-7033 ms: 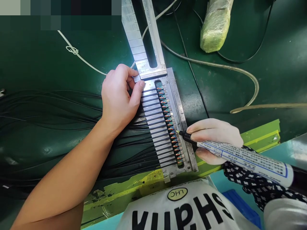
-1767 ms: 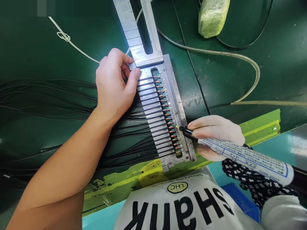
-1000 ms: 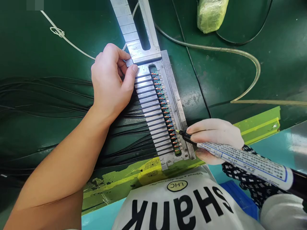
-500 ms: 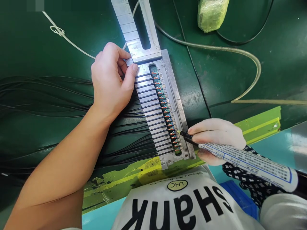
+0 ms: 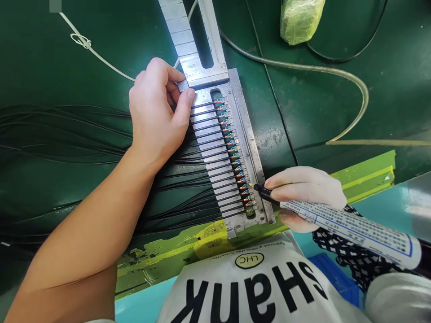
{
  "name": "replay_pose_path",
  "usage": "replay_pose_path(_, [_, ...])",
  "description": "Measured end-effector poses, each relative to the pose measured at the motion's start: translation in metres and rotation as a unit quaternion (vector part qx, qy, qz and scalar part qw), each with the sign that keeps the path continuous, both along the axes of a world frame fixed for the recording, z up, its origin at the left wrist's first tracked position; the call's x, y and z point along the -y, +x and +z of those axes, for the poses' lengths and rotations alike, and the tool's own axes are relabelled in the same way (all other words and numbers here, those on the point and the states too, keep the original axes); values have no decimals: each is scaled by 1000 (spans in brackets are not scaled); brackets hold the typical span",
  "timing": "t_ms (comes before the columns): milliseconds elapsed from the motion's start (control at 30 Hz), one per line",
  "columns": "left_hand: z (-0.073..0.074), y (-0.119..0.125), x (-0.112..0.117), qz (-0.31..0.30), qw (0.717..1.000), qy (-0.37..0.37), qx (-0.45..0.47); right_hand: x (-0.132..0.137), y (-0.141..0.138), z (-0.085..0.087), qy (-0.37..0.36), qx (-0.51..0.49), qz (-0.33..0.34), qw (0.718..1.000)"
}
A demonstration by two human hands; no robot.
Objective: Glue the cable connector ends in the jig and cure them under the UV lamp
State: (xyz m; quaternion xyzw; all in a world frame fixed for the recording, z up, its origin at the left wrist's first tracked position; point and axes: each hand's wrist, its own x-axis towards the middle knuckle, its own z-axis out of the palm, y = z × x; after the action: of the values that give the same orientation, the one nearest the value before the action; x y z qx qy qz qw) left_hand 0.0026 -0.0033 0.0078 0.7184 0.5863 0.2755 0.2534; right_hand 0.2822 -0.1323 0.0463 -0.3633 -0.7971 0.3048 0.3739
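A metal fixture (image 5: 210,157) lies on the green bench, holding a row of black cables. Their stripped ends and small connectors (image 5: 239,168) sit along its slot. My left hand (image 5: 160,101) pinches the fixture's upper left corner between thumb and fingers, beside the raised slotted metal plate (image 5: 188,56). In a white glove, my right hand (image 5: 306,188) is closed around a marker pen (image 5: 350,231) with a white printed barrel. The pen's yellowish tip is at the connectors near the slot's lower end; whether it touches one I cannot tell.
Black cables (image 5: 67,130) run off to the left. A clear hose (image 5: 336,72) and a thin black cord (image 5: 274,94) cross the bench behind the fixture. A yellow wrapped block (image 5: 301,20) stands at the back. Yellow-green tape (image 5: 161,251) lines the front edge.
The view has shifted very slightly. Both hands keep their grips, and the pen tip stays by the same stretch of connectors.
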Motion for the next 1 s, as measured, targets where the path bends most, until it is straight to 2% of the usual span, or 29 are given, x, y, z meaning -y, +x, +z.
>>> replay_pose_path(333, [-2,-1,-1,-1,1000,10,1,-4,-1,-6,16,-21,15,1000])
replay_pose_path(600, [-12,-2,-3,10,999,48,-8,-6,-1,-7,23,-32,23,999])
replay_pose_path(700, [-11,-2,-3,3,1000,25,-7,-7,-1,-5,33,-18,27,999])
replay_pose_path(900, [-10,-2,-2,3,999,33,-11,3,4,-1,66,-34,4,997])
replay_pose_path(1000, [-7,-2,-1,-4,1000,24,-7,10,5,0,52,-22,6,998])
